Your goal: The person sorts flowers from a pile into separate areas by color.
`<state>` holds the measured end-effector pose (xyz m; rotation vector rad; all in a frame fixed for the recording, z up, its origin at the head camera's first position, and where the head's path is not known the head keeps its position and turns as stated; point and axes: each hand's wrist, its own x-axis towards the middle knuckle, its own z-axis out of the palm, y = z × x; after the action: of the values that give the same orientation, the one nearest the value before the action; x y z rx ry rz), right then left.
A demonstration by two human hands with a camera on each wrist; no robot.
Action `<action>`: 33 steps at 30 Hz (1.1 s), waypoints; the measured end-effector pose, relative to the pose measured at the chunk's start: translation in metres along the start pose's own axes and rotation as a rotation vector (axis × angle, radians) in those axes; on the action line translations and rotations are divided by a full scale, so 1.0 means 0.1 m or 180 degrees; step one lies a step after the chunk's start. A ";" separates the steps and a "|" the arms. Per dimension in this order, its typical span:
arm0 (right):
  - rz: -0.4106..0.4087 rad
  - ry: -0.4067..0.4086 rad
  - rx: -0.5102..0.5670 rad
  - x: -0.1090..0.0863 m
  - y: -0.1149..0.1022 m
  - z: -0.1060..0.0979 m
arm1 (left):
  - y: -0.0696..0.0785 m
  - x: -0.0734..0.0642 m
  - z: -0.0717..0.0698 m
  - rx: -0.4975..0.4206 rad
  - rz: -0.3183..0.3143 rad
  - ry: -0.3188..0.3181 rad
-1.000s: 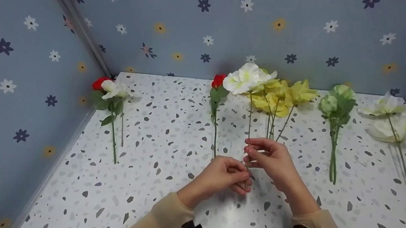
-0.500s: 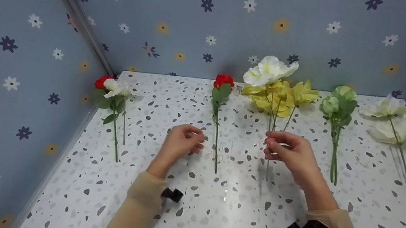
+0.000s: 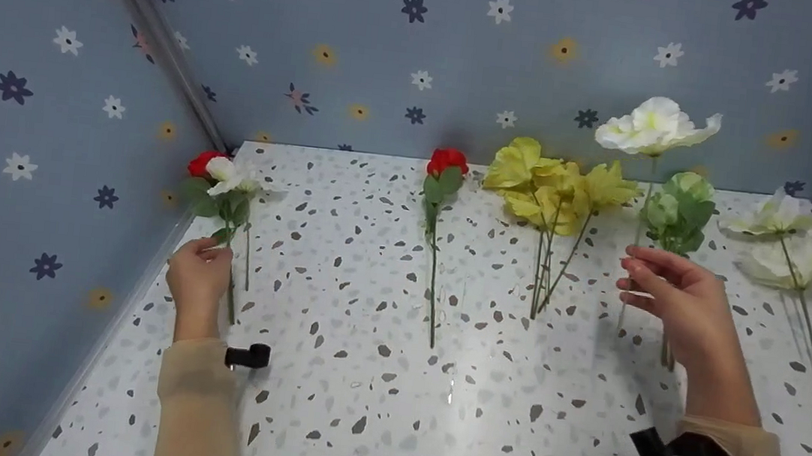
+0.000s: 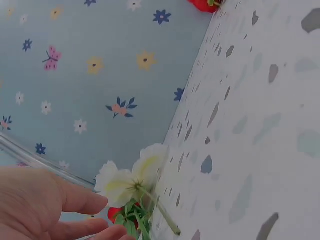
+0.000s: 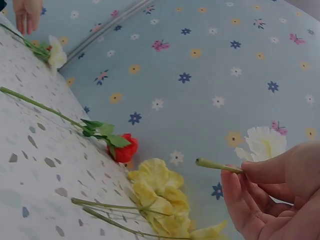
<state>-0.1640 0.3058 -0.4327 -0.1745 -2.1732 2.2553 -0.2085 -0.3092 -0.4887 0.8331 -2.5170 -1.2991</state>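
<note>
My right hand (image 3: 685, 299) pinches the thin stem of a white artificial flower (image 3: 654, 129), its bloom raised in front of the back wall. The cut end of that stem (image 5: 212, 164) pokes out past the thumb in the right wrist view. At the far left, my left hand (image 3: 198, 278) is at the stems of a red rose (image 3: 203, 161) and a white flower (image 3: 232, 176) lying together. In the left wrist view its fingers (image 4: 85, 200) are loosely extended beside the white bloom (image 4: 135, 175), gripping nothing.
A single red rose (image 3: 447, 163) lies mid-table, with several yellow flowers (image 3: 556, 195) to its right. Pale green flowers (image 3: 685, 193) lie behind my right hand; more white flowers (image 3: 804, 247) lie far right. Patterned walls (image 3: 367, 20) border the speckled table (image 3: 353, 373).
My left hand has let go of the white flower's stem and moved to the far left. My right hand has carried that flower right, from the yellow flowers to the green ones.
</note>
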 end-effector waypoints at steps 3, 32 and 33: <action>-0.0005 0.0146 0.0179 0.00 -0.03 -0.21 | -0.07 0.01 -0.07 0.0245 -0.0118 -0.0129; 0.0868 0.1252 -0.2398 0.47 0.23 -1.79 | 0.24 -0.04 -0.09 -0.1651 -0.0597 -0.0484; 0.0878 0.1237 -0.2456 0.47 0.23 -1.80 | 0.26 -0.05 -0.09 -0.1698 -0.0561 -0.0464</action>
<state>-0.1937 0.4875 -0.4651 -0.8654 -2.7463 1.1758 -0.2113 -0.3002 -0.4621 0.8647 -2.0532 -2.0255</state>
